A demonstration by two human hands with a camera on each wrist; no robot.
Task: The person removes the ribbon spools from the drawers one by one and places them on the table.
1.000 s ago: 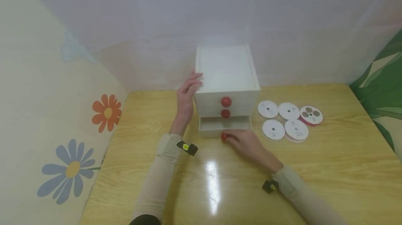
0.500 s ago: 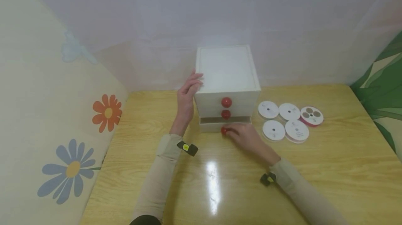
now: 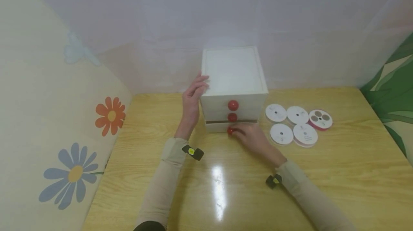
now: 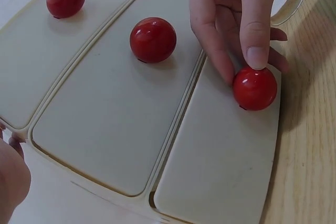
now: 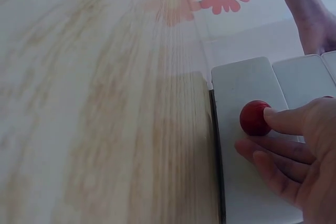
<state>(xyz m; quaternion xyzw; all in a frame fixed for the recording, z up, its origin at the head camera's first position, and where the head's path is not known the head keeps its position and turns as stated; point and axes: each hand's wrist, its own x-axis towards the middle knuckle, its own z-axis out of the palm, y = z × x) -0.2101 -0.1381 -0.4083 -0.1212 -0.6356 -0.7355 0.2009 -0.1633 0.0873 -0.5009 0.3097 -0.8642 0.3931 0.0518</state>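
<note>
A white cabinet (image 3: 233,70) with three drawers and round red knobs stands at the table's back. The bottom drawer (image 3: 217,127) sticks out a little, with a thin dark gap above its front. At its red knob (image 4: 255,88), the thumb and fingers of my right hand (image 3: 253,138) pinch; the right wrist view shows the thumb on the knob too. My left hand (image 3: 191,100) rests against the cabinet's left side, fingertips at the top edge. Both upper drawers, with a top knob (image 3: 233,105) and a middle knob (image 3: 232,117), sit flush.
Several white ribbon spools (image 3: 281,134) lie flat on the wooden table (image 3: 155,123) to the right of the cabinet; one spool (image 3: 320,119) has a pink edge. A pale curtain-like backdrop (image 3: 167,37) rises behind. A flower-printed wall (image 3: 38,116) borders the left side.
The bottom drawer has slid back into the cabinet until only a narrow gap shows. My right hand has moved with its knob, away from me. The left hand has kept its place.
</note>
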